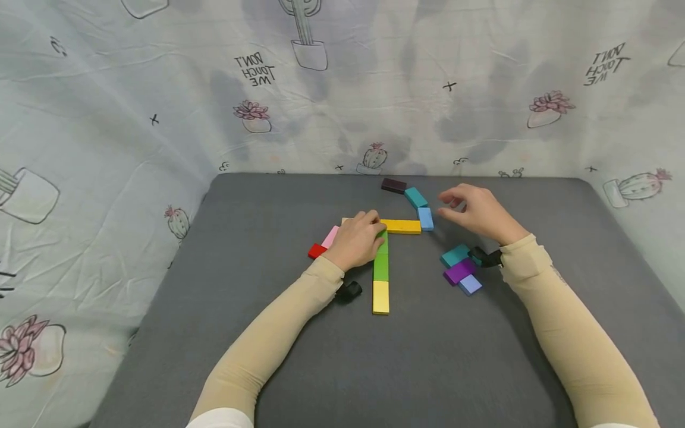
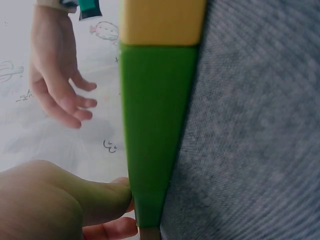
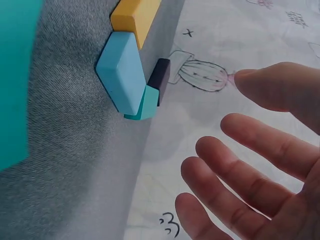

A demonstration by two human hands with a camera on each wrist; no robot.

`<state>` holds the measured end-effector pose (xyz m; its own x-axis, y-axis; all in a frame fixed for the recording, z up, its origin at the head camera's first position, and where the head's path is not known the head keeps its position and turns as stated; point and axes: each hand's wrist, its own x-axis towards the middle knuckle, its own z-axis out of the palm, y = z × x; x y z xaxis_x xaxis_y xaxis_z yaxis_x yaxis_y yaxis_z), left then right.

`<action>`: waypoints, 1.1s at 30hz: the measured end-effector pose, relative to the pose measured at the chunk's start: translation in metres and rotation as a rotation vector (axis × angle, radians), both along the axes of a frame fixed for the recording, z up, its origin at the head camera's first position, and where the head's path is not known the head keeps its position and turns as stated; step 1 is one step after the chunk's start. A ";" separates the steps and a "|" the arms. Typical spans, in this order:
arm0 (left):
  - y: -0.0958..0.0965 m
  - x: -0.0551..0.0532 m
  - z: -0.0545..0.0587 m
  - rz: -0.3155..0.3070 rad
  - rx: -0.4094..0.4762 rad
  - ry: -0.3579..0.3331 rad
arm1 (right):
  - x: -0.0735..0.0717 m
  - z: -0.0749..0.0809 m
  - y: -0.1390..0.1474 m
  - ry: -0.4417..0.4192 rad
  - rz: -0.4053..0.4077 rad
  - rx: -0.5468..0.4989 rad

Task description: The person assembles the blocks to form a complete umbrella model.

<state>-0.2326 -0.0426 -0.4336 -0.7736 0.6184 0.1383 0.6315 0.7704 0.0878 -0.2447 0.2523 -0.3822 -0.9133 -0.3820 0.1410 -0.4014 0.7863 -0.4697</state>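
Note:
My left hand [image 1: 357, 239] is bent over the junction of a row of flat, coloured wooden blocks. Its thumb and a finger pinch the far green block [image 1: 382, 242], which it partly covers. Nearer me, another green block [image 1: 381, 267] and a pale yellow block [image 1: 380, 297] continue the row. To the right of the junction runs an orange-yellow block [image 1: 401, 226], touching a light blue block [image 3: 120, 70]. My right hand [image 1: 478, 211] hovers right of the light blue block, fingers loosely bent and apart, holding nothing.
Beyond the light blue block come a teal block [image 1: 415, 197] and a dark brown block [image 1: 393, 185]. A pink block [image 1: 330, 237] and a red block [image 1: 317, 251] lie left. Below my right wrist are loose teal [image 1: 455, 255], purple [image 1: 459, 272] and periwinkle blocks [image 1: 470, 284].

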 end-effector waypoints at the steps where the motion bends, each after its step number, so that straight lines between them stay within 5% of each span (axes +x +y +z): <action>1: 0.000 0.000 0.000 0.001 0.002 -0.003 | 0.003 0.000 0.001 0.004 -0.004 -0.004; 20: 0.000 -0.001 0.000 0.014 0.010 -0.013 | 0.046 0.002 0.016 0.033 0.056 0.045; 33: 0.001 -0.001 -0.001 0.011 0.020 -0.019 | 0.056 0.001 0.018 0.059 0.022 0.077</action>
